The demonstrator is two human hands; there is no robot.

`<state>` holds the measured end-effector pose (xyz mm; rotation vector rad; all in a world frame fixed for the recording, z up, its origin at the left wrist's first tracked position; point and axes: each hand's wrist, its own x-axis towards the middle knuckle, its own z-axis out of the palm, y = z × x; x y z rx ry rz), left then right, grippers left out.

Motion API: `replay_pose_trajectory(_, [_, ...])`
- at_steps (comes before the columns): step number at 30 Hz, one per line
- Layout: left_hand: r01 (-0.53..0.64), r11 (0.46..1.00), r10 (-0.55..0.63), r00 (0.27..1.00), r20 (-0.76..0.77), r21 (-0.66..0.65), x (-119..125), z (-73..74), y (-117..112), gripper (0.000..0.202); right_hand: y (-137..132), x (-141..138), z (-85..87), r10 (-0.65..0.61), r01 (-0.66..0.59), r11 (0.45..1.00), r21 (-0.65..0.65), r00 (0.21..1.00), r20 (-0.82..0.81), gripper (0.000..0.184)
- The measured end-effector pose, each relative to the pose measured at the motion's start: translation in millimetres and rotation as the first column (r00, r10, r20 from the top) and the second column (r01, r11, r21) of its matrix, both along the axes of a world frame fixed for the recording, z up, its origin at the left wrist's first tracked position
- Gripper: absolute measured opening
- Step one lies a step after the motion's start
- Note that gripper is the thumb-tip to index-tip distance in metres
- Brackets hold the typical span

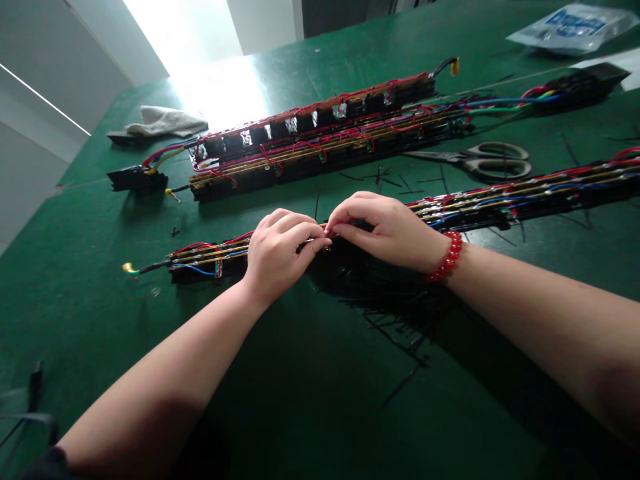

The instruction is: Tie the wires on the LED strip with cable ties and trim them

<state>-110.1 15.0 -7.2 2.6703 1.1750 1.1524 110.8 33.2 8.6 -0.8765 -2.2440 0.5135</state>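
A long black bar strung with brass-coloured rods and red and blue wires (465, 207) lies across the table in front of me. My left hand (280, 250) rests over its left part, thumb and forefinger pinched together. From the other side my right hand (380, 227), with a red bead bracelet (454, 257) at its wrist, also pinches, its fingertips nearly touching those of the left. Whatever sits between the fingertips is too small to make out. A short cable with a yellow end (131, 269) sticks out from the bar's left end.
Two more wired bars (320, 150) lie side by side behind. Scissors (480, 162) rest right of them. Black tie scraps (400, 327) are scattered near my right forearm. A grey cloth (165, 122), a clear plastic bag (575, 30) and a dark cable (35, 387) lie further out.
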Motion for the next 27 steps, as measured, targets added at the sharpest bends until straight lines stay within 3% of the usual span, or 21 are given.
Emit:
replay_pose_trajectory(14, [0.013,1.000,-0.013,1.000,-0.010,0.019,0.5,-0.8,0.0,0.020,-1.5,-1.4,0.1,0.030,-0.029,0.996,0.089,0.999,-0.011,0.019])
replay_pose_trajectory(27, [-0.011,1.000,0.011,1.000,-0.025,0.003,1.6,2.4,-2.4,0.018,-1.9,0.4,-1.3,0.013,-0.011,0.996,0.093,1.000,-0.021,0.015])
